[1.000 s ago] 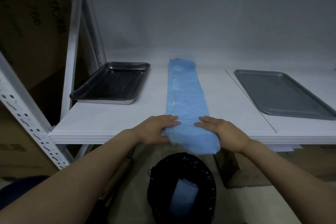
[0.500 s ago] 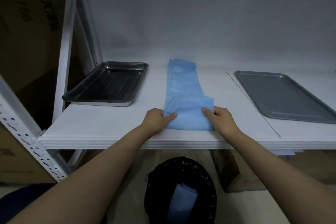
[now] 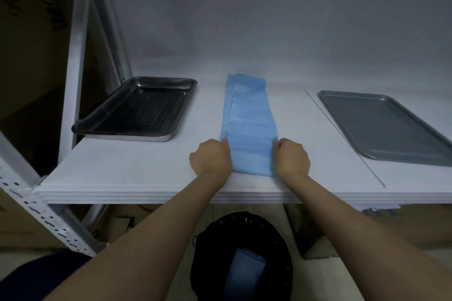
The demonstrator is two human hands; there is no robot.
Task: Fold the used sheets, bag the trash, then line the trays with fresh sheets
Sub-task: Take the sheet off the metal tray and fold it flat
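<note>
A white shelf on a pale metal rack runs across the view, with a plain grey wall behind it and a white rack upright at the far left. Brown cardboard boxes stand beyond that upright. On the left of the shelf lies a deep dark tray, and on the right a flat grey tray; both sit well apart from the middle. Below the shelf's near edge a black trash bag gapes open, with a folded blue piece inside it.

Between the trays lies the blue sheet, folded into a narrow strip. Its long axis runs from near to far, its far end close to the wall and its near end just short of the shelf's front edge. The left hand pinches the strip's left edge with curled fingers, and the right hand pinches the right edge likewise, both at the near end.
</note>
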